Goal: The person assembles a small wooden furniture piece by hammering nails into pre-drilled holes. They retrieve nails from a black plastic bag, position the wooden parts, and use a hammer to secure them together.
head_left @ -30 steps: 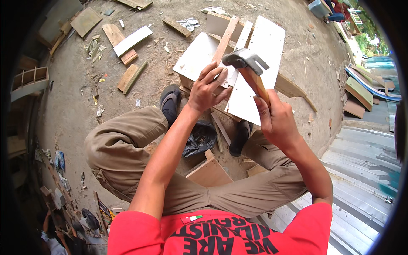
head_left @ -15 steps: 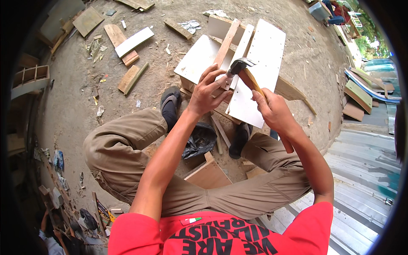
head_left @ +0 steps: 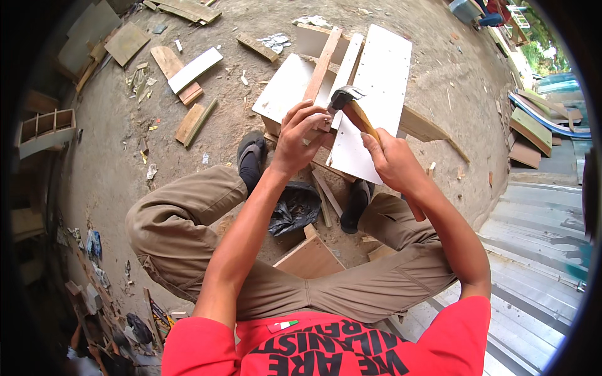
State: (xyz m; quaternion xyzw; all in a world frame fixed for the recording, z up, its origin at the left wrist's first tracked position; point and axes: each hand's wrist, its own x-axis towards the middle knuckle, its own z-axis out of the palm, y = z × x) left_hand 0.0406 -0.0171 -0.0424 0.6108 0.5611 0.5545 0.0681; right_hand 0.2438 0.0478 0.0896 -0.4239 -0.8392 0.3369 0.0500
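One hammer [head_left: 361, 118] sits at one o'clock from mid-view, and our right hand [head_left: 397, 161], between two and three, is closed around its handle. At twelve, our left hand [head_left: 296, 139] is half open, fingers curled at the near end of a brown wooden strip [head_left: 323, 67]; we cannot tell whether it grips anything. A white board [head_left: 384, 72] shows behind the hammer's handle.

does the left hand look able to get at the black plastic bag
Probably yes: the black plastic bag lies between the feet with nothing seen covering it, though the left hand is at the wooden strip.
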